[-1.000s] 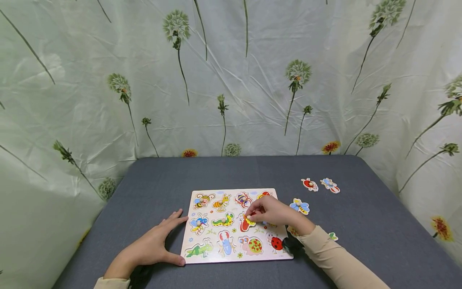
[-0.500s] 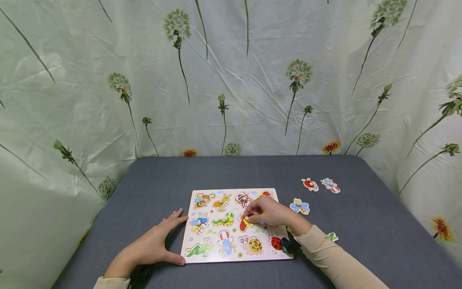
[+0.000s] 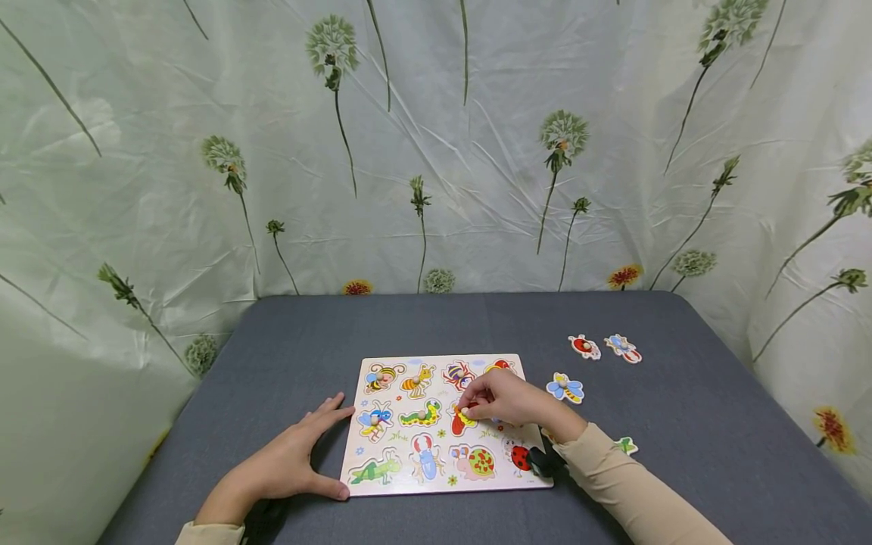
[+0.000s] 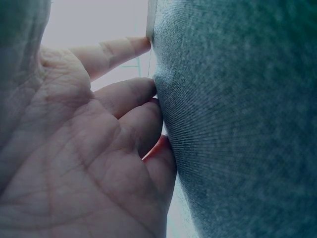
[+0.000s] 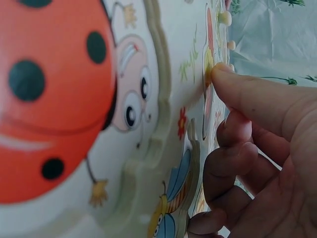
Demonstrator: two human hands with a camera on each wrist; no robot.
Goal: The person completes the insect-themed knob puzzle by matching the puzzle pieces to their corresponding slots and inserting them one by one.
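A light wooden peg puzzle board with insect pictures lies on the table. With thumb and fingertips my right hand pinches the knob of a red and yellow butterfly piece, which lies over its matching spot in the middle row. The right wrist view shows the thumb at that knob, the other fingers curled. Along the board's left side rests my left hand, fingers spread, with thumb and index tips touching the edge. Its palm fills much of the left wrist view.
To the board's right lie a loose ladybug piece, a stag beetle piece and a blue-winged bee piece. A green piece is partly behind the right sleeve. Several knobbed pieces, including a caterpillar, sit in the board.
My right hand has shifted slightly left with the butterfly piece, which now lines up with its outline. The left hand stays in place.
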